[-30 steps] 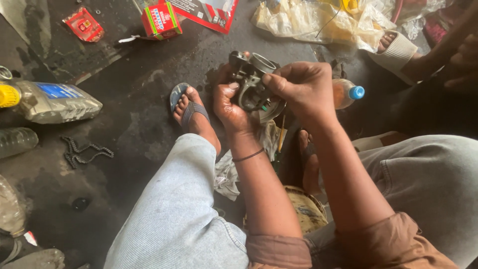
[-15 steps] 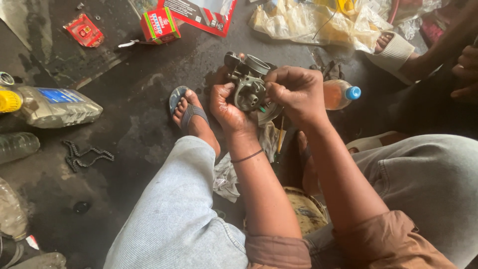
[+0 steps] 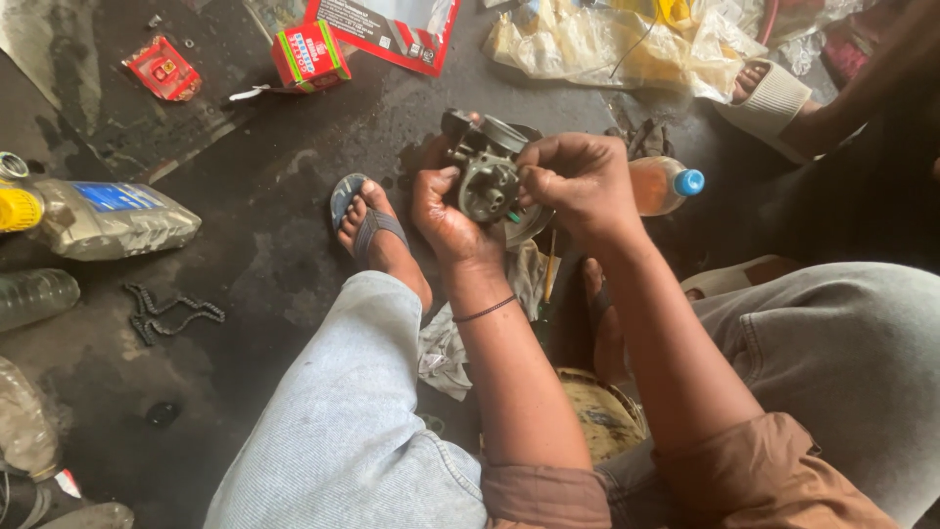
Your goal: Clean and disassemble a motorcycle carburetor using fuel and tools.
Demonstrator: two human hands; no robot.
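A seated person holds a small metal carburettor (image 3: pixel 487 176) in both hands above an oil-stained concrete floor (image 3: pixel 255 245). The left hand (image 3: pixel 446 211) is curled around the part's left side and underside, thumb pressed against its body. The right hand (image 3: pixel 578 181) is closed over its right side, fingertips pinched at a fitting near the centre; what they pinch is too small to tell. The carburettor hangs in the air between the person's knees, above a crumpled rag (image 3: pixel 446 353) on the floor.

The person's sandalled foot (image 3: pixel 377 235) rests on the floor just left of the hands. Behind the right hand lies a plastic bottle with a blue cap (image 3: pixel 671 184), holding an orange-brown liquid. To the far left lies a grey oil bottle with a yellow cap (image 3: pixel 103 217), and near it a short length of black chain (image 3: pixel 166 313). At the top of the frame sit a small red and green carton (image 3: pixel 308 54), a red packet (image 3: pixel 162 69) and a heap of clear plastic bags (image 3: pixel 627 44). Another person's foot in a pale slide sandal (image 3: pixel 769 98) shows at the upper right.
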